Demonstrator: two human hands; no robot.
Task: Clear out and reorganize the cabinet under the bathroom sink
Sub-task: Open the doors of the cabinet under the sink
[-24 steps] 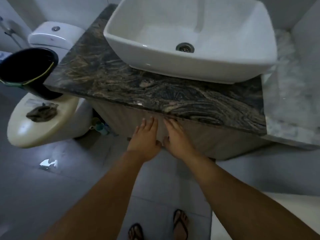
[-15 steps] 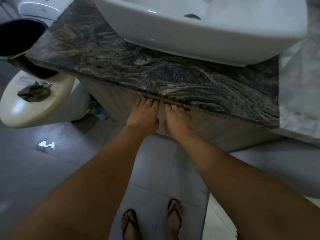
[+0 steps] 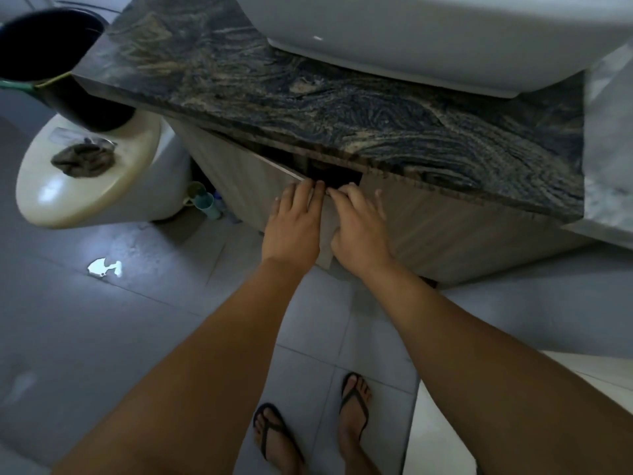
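Note:
The cabinet under the sink has pale wood-grain doors below a dark veined stone counter (image 3: 342,108). The left cabinet door (image 3: 253,180) stands slightly ajar, with a dark gap (image 3: 337,174) showing behind its top edge. My left hand (image 3: 293,224) lies on that door's front with its fingertips hooked over the top edge. My right hand (image 3: 359,231) grips the same door at its free edge, thumb around the side. The right cabinet door (image 3: 462,231) looks closed. Nothing inside the cabinet can be seen.
A white basin (image 3: 428,39) overhangs the counter. At left stands a toilet with its lid (image 3: 85,190) down, a dark rag (image 3: 84,161) and a black bucket (image 3: 58,63) on it. Teal cups (image 3: 205,200) sit on the floor beside the cabinet. My sandalled feet (image 3: 315,430) stand on grey tiles.
The view has dropped closer to the cabinet. Both hands, which lay flat on the closed doors, now pull the left door outward, and a dark gap has opened under the counter.

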